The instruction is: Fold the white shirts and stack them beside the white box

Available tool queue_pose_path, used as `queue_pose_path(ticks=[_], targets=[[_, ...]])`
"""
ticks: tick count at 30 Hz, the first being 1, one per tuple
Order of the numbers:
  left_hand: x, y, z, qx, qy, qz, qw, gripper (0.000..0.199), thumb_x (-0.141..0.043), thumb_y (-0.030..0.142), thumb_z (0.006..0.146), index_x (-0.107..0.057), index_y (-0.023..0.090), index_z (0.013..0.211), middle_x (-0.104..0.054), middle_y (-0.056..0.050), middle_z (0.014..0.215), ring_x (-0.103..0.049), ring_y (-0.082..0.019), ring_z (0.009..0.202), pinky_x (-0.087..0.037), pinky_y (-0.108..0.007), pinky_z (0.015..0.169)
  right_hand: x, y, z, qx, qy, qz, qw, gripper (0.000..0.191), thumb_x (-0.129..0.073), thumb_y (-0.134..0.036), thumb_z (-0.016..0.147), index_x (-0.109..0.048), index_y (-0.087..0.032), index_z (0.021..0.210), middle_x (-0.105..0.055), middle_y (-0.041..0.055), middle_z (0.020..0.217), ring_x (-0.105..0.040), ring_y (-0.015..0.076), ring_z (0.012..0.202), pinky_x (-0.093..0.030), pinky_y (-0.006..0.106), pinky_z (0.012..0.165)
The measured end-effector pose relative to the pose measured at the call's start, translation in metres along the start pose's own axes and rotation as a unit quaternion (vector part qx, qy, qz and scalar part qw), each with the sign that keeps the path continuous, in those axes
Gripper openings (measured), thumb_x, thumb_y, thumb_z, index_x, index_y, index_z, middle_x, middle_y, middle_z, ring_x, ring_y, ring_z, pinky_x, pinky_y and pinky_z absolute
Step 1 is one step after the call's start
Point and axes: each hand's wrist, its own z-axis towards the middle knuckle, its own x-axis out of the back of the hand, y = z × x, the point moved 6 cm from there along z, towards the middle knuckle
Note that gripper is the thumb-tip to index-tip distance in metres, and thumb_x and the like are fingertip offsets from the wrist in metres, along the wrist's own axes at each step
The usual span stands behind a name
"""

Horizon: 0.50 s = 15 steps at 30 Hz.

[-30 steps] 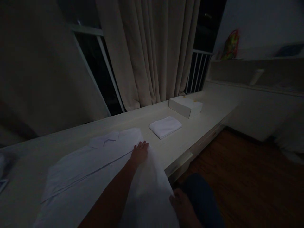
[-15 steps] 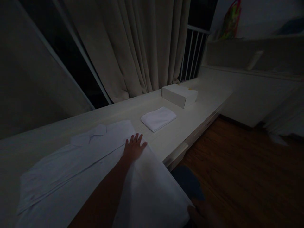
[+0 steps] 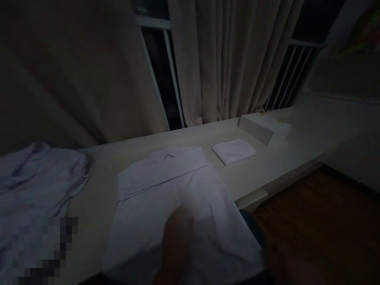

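Observation:
A white collared shirt [image 3: 148,221] lies spread on the long white counter, its collar toward the window side and some creases in its lower right part. Over the middle of the shirt is my left hand [image 3: 179,223], smeared by motion, so its fingers do not show. My right hand [image 3: 276,259] is dark and blurred at the shirt's lower right corner, closed on the fabric there. Beyond the shirt, to the right, a folded white cloth [image 3: 234,152] lies flat.
A white box [image 3: 264,128] stands on the counter [image 3: 314,138] farther right. Crumpled pale clothing [image 3: 44,178] lies at the left. Beige curtains [image 3: 219,59] hang behind the counter. An open drawer [image 3: 252,199] juts out at the front, above the wooden floor [image 3: 323,221].
My view has turned left, bringing the crumpled clothing into sight. My left hand, spread flat near the shirt's upper right edge before, has moved back toward me over its middle. The shirt shows more creases.

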Motion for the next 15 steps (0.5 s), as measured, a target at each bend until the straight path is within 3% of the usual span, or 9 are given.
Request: queue_pose_path(ticks=[2,4,7,9,11,12,15], targets=[[0.046,-0.073,-0.058,0.192,0.056,-0.041,0.979,0.043,-0.048,0.058,0.081,-0.057,0.027,0.109,-0.064,-0.008,0.118,-0.060,-0.025,0.110,-0.048,-0.040,0.096,0.006,-0.053,-0.004,0.073,0.038,-0.050,0.995,0.034,-0.045,-0.057,0.086,-0.063,-0.030,0.097,-0.070,0.0130,0.084,-0.067,0.0304,0.071,-0.044,0.040,0.060],[0.082,-0.139,-0.107,0.339,0.125,-0.076,0.929,0.047,-0.051,0.061,0.075,-0.056,0.022,0.101,-0.066,-0.011,0.105,-0.064,-0.028,0.097,-0.052,-0.044,0.087,-0.003,-0.131,-0.013,0.212,0.074,-0.081,0.971,0.032,-0.040,-0.050,0.091,-0.062,-0.028,0.101,-0.070,0.0127,0.094,-0.067,0.0291,0.078,-0.046,0.040,0.067],[0.101,-0.208,-0.144,0.447,0.182,-0.166,0.860,0.049,-0.059,0.056,0.068,-0.056,0.018,0.100,-0.066,-0.013,0.105,-0.065,-0.029,0.095,-0.054,-0.043,0.080,-0.050,-0.257,-0.029,0.423,0.061,-0.138,0.894,0.029,-0.036,-0.034,0.096,-0.062,-0.023,0.097,-0.068,0.0122,0.096,-0.064,0.0267,0.088,-0.047,0.038,0.077],[0.095,-0.229,-0.146,0.451,0.175,-0.255,0.837,0.046,-0.063,0.046,0.065,-0.058,0.018,0.101,-0.067,-0.013,0.108,-0.066,-0.028,0.098,-0.054,-0.041,0.081,-0.092,-0.330,-0.032,0.512,0.044,-0.169,0.841,0.028,-0.036,-0.026,0.096,-0.062,-0.019,0.103,-0.067,0.0122,0.099,-0.062,0.0263,0.094,-0.048,0.037,0.078],[0.085,-0.233,-0.139,0.425,0.149,-0.334,0.828,0.043,-0.065,0.037,0.062,-0.062,0.019,0.101,-0.069,-0.011,0.109,-0.067,-0.026,0.100,-0.053,-0.039,0.084,-0.134,-0.388,-0.028,0.577,0.014,-0.190,0.794,0.029,-0.040,-0.018,0.092,-0.061,-0.016,0.111,-0.066,0.0130,0.109,-0.059,0.0254,0.104,-0.047,0.036,0.083],[0.081,-0.231,-0.134,0.406,0.139,-0.366,0.826,0.043,-0.065,0.032,0.061,-0.063,0.020,0.102,-0.070,-0.010,0.110,-0.067,-0.025,0.100,-0.052,-0.038,0.086,-0.154,-0.412,-0.025,0.606,-0.010,-0.201,0.770,0.034,-0.042,-0.014,0.090,-0.058,-0.014,0.119,-0.064,0.0137,0.117,-0.057,0.0243,0.111,-0.046,0.035,0.088],[0.076,-0.228,-0.128,0.368,0.134,-0.421,0.818,0.045,-0.065,0.027,0.058,-0.065,0.022,0.103,-0.071,-0.008,0.108,-0.067,-0.023,0.098,-0.052,-0.036,0.087,-0.200,-0.464,-0.008,0.632,-0.030,-0.236,0.738,0.047,-0.044,-0.008,0.086,-0.050,-0.009,0.133,-0.053,0.0167,0.135,-0.047,0.0237,0.126,-0.039,0.036,0.102]])
